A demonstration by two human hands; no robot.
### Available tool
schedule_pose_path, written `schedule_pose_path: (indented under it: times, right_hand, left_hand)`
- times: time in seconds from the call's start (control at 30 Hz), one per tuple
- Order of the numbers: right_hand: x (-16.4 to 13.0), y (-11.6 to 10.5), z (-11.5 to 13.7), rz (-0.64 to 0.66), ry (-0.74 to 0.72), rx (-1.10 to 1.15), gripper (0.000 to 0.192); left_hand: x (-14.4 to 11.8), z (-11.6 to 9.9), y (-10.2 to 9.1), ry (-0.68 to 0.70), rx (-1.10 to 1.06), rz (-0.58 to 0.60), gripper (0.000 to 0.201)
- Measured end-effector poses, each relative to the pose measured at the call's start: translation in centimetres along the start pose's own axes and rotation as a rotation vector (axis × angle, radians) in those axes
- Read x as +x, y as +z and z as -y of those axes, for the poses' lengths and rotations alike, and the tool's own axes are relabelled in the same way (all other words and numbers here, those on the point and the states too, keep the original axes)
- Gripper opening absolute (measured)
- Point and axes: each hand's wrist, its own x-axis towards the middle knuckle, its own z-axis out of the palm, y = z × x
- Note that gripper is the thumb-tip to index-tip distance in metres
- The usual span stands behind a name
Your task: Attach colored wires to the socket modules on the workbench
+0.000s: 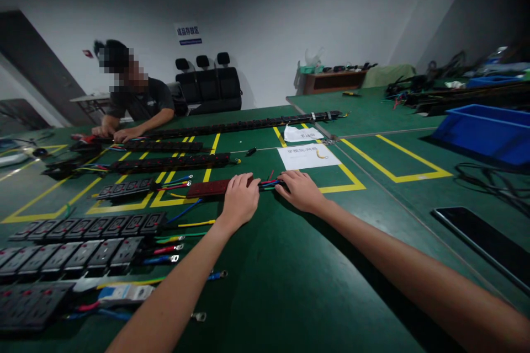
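Note:
A dark red socket strip (205, 190) lies on the green table in front of me. My left hand (241, 197) is closed over its right end, fingers curled round it. Red, blue and green wires (269, 182) run out from that end to the right. There my right hand (300, 190) is closed on the wires, thumb and fingertips together; a dark piece at its fingertips is mostly hidden. Left of the red strip sits a short black socket strip (126, 190) with lugged wires. Just beyond my hands lies a white paper sheet (304, 158) with writing.
Several black socket strips (95, 224) with lugged cables fill the left side. A long black strip (248, 123) crosses the back, where a co-worker (138, 102) handles parts. At right are a phone (482, 237), black cables (492, 176) and a blue bin (484, 135).

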Motion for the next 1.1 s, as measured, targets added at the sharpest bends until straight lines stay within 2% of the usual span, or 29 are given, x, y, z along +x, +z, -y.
schedule_pose_path:
  times: [0.47,1.1]
  right_hand:
    - [0.00,-0.30,0.09,0.031,0.038,0.011,0.030]
    - [0.05,-0.66,0.13,0.074,0.033,0.014,0.040]
  left_hand:
    - [0.11,-0.12,-0.16,0.004,0.000,-0.004,0.038]
    - [-0.09,-0.39,-0.36,-0.057,0.029,0.019,0.040]
